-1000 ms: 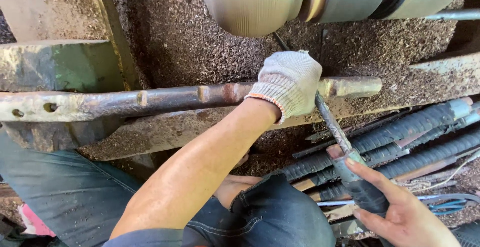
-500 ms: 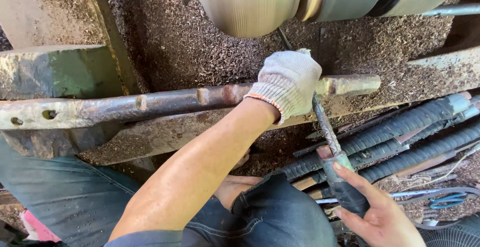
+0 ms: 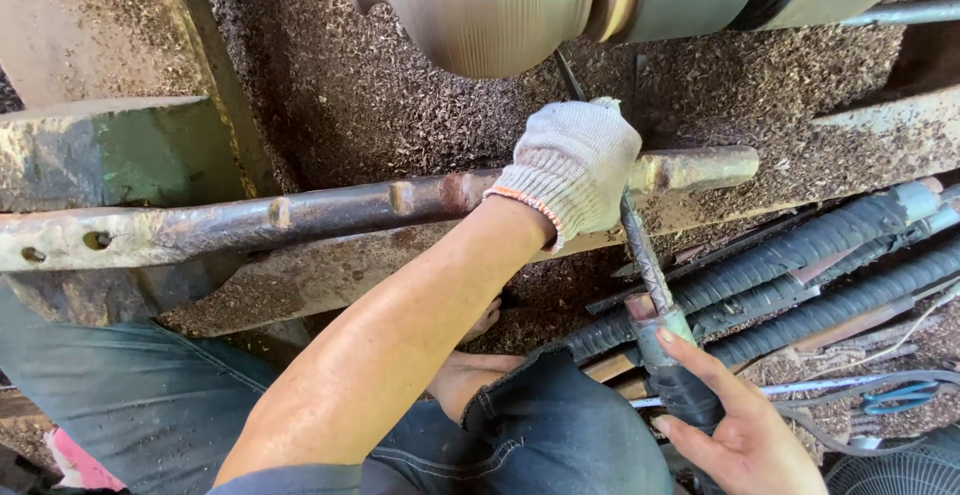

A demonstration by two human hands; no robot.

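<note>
My left hand [image 3: 575, 167], in a white knit glove, rests on a rusty metal tool-rest bar [image 3: 330, 210] and pins a long turning chisel [image 3: 645, 265] against it. The chisel's thin tip reaches up under a rounded wooden workpiece [image 3: 480, 10] mounted on a lathe. My bare right hand [image 3: 735, 430] grips the chisel's dark wrapped handle [image 3: 675, 370] low at the right. My knees in blue jeans [image 3: 540, 435] sit below the bar.
Wood shavings [image 3: 330, 85] cover the lathe bed. A green worn metal block [image 3: 100, 150] sits at left. Several long ribbed chisels [image 3: 830, 285] lie at right beside blue-handled scissors [image 3: 900, 395]. A fan grille [image 3: 890, 475] shows at the bottom right corner.
My right hand and the chisel handle have slid a little left and down. The view has shifted slightly; my gloved left hand stays on the bar.
</note>
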